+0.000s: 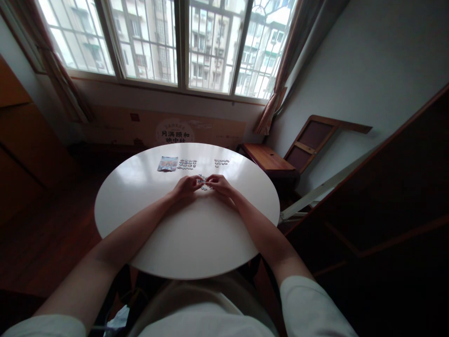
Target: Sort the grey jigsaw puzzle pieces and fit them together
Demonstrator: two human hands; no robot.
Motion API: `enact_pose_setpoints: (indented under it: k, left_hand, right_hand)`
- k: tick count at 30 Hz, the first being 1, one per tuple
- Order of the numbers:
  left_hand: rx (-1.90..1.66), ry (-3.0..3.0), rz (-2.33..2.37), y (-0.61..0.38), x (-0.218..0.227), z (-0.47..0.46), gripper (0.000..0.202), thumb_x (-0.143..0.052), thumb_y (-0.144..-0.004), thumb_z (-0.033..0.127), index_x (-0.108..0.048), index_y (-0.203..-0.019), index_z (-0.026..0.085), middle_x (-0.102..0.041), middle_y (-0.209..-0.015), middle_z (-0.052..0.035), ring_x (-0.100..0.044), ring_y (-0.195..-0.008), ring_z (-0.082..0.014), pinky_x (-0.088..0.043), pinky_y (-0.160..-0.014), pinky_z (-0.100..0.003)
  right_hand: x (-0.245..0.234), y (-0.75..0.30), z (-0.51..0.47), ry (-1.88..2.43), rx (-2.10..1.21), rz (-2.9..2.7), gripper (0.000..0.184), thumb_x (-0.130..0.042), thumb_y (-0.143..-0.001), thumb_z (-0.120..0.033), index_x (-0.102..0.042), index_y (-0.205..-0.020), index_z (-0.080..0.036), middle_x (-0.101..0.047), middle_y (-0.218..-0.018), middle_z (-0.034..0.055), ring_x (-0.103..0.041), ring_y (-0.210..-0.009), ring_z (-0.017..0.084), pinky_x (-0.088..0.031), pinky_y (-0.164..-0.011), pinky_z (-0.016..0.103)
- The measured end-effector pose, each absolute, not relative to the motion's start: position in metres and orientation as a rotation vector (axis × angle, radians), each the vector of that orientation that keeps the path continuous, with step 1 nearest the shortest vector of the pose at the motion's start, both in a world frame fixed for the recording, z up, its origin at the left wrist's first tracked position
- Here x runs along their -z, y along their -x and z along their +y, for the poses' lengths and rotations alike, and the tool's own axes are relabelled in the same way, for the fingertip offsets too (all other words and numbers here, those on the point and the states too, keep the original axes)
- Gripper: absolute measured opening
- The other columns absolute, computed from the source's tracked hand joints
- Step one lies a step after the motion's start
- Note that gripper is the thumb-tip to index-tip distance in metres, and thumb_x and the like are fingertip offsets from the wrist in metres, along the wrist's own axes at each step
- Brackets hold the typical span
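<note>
My left hand (188, 185) and my right hand (219, 183) meet over a small pile of loose jigsaw pieces (204, 188) on the white oval table (196, 243). The fingertips of both are pinched together, with small puzzle pieces at them. The exact outline of what each pinches is too small to tell. Beyond my left hand, several puzzle pieces (187, 164) lie in rows, beside a colourful picture sheet or packet (168, 164). A smaller group of pieces (221, 162) lies in rows beyond my right hand.
A wooden chair or bench (268, 157) stands past the table's right side. Behind the table are a printed banner (217, 128) and a barred window (182, 47) with curtains. A dark slanted panel (386, 201) rises on the right.
</note>
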State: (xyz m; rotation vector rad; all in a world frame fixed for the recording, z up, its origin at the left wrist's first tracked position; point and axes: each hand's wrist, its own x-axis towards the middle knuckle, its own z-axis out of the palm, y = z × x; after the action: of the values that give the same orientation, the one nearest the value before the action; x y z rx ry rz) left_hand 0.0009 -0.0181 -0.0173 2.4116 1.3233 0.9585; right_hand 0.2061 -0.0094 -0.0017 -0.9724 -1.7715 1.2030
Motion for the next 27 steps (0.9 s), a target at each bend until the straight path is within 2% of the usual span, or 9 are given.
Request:
enact_pose_setpoints:
  k: [23, 27]
  left_hand:
    - [-0.945, -2.421, 1.328, -0.0011, 0.0175, -0.0175, 0.041, -0.052, -0.088, 0.049, -0.073, -0.105, 0.017, -0.056, -0.054, 0.0033, -0.048, -0.051, -0.0108, -0.032, -0.054, -0.023]
    - [-0.949, -2.424, 1.376, -0.0019, 0.0151, -0.0203, 0.042, -0.052, -0.089, 0.048, -0.069, -0.113, 0.018, -0.058, -0.056, 0.0033, -0.050, -0.052, -0.0116, -0.032, -0.055, -0.023]
  right_hand:
    - [0.0010, -0.2064, -0.0104, 0.959, -1.202, -1.772, 0.040, -0.082, -0.058, -0.046, -0.066, -0.077, -0.014, -0.061, -0.058, -0.0014, -0.053, -0.054, 0.010, -0.043, -0.053, 0.023]
    - [-0.0006, -0.2058, -0.0093, 0.958, -1.169, -1.759, 0.041, -0.082, -0.058, -0.047, -0.066, -0.077, -0.015, -0.061, -0.058, -0.0011, -0.053, -0.053, 0.010, -0.043, -0.052, 0.023]
